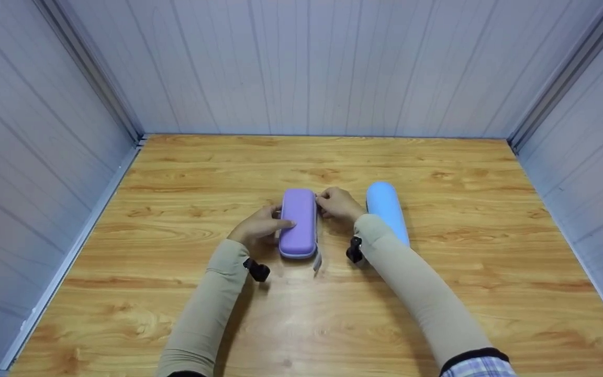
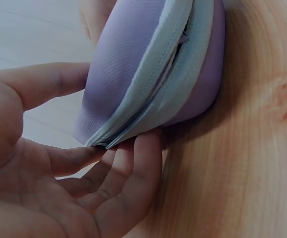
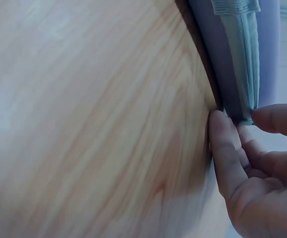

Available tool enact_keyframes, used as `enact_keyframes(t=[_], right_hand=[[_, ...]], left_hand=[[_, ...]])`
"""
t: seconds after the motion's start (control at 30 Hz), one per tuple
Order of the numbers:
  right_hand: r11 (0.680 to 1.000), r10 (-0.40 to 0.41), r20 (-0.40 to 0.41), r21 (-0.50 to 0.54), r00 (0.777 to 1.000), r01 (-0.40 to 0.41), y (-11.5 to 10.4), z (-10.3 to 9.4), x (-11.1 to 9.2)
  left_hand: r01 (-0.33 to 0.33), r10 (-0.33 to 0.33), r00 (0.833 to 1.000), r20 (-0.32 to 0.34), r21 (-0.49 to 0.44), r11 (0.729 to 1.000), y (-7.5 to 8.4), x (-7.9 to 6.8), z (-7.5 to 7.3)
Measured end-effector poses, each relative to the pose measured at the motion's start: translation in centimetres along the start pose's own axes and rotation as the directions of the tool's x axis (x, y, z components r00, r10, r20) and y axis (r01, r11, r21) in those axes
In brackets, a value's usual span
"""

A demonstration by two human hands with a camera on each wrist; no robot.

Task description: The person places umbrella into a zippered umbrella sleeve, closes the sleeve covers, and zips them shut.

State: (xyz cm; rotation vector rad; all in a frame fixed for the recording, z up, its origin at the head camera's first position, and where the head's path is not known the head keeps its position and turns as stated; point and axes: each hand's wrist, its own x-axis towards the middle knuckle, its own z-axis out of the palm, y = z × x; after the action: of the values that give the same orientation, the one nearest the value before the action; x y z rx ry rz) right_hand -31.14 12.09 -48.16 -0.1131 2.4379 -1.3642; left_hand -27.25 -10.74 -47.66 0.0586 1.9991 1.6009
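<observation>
A purple zippered hard case (image 1: 300,209), like a pencil case, lies lengthwise on the wooden table. My left hand (image 1: 260,224) holds it from the left, the thumb on its lid and the fingers along its side. A pale grey zipper band (image 2: 148,94) runs around the case in the left wrist view. At the far right part of the case, my right hand (image 1: 339,203) pinches at the zipper with thumb and fingertips; the zipper pull is mostly hidden by the fingers. A grey fabric loop (image 1: 317,262) hangs from the near right corner.
Beside my right wrist lies a blue rounded case (image 1: 387,207), partly covered by the sleeve. The wooden table (image 1: 301,324) is bounded by pale panel walls (image 1: 306,68) at the back and both sides. Each wrist carries a small black camera (image 1: 257,270).
</observation>
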Motion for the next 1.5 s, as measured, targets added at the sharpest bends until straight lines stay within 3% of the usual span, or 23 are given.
enact_keyframes(t=[0.27,0.6,0.83,0.97,1.1,1.5], right_hand=[[1.0,0.014,0.016,-0.004,1.0,-0.013,0.2,-0.3,0.2],[0.998,0.013,0.002,-0.053,1.0,-0.013,0.0,0.0,0.5],[0.989,0.04,0.025,0.139,0.999,-0.044,0.1,-0.2,0.9],[0.954,0.05,0.069,0.293,0.996,-0.068,0.1,-0.3,1.0],[0.919,0.076,0.044,0.385,0.996,-0.087,-0.1,-0.1,0.9],[0.928,0.129,-0.088,0.362,0.988,-0.089,-0.5,0.4,1.1]], left_hand=[[-0.017,0.018,1.0,0.014,-0.023,1.0,0.2,-0.1,0.0],[0.014,-0.015,1.0,-0.009,-0.036,0.999,0.2,-0.3,0.1],[0.013,-0.014,1.0,-0.022,-0.04,0.999,-0.1,-0.1,0.0],[0.009,-0.01,1.0,-0.019,-0.065,0.998,-0.2,0.0,0.1],[0.006,-0.007,1.0,-0.008,-0.071,0.997,-0.2,0.1,0.3],[0.042,-0.043,0.999,-0.005,-0.075,0.996,0.0,-0.1,0.2]])
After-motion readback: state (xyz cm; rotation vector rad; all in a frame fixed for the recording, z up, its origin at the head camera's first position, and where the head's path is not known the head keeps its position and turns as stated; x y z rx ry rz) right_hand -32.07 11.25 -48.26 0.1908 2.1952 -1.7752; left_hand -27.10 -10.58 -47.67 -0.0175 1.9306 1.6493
